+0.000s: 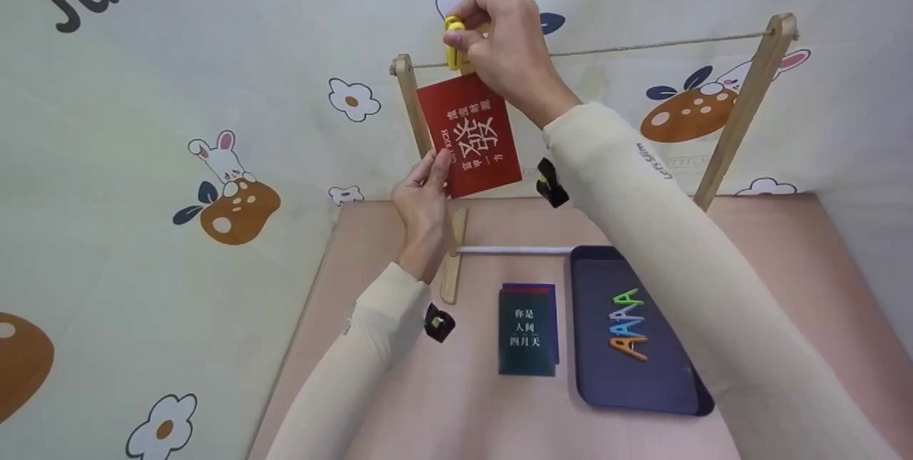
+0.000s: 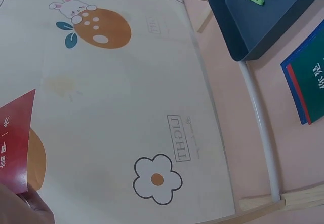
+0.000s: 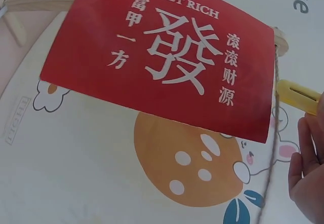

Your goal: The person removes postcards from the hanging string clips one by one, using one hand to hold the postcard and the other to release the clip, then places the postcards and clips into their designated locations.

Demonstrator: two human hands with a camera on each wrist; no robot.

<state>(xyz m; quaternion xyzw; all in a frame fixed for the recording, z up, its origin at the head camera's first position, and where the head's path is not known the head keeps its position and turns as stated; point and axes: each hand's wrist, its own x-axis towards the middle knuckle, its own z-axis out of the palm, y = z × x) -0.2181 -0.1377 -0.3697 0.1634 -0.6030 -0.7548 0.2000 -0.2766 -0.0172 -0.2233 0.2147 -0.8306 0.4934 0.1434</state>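
In the head view my left hand pinches a red card with gold Chinese lettering by its lower left edge, thumb in front. The card hangs tilted just below a string. Above it my right hand pinches a yellow clothespin between thumb and finger. The right wrist view has the clothespin's tip at the string, beside the card's upper edge. Whether it bites the card, I cannot tell. Only part of the left hand shows in the left wrist view.
The string runs between two wooden posts, joined low down by a white rod. On the pink table lie a stack of cards, dark green on top, and a dark blue tray with several colored clothespins.
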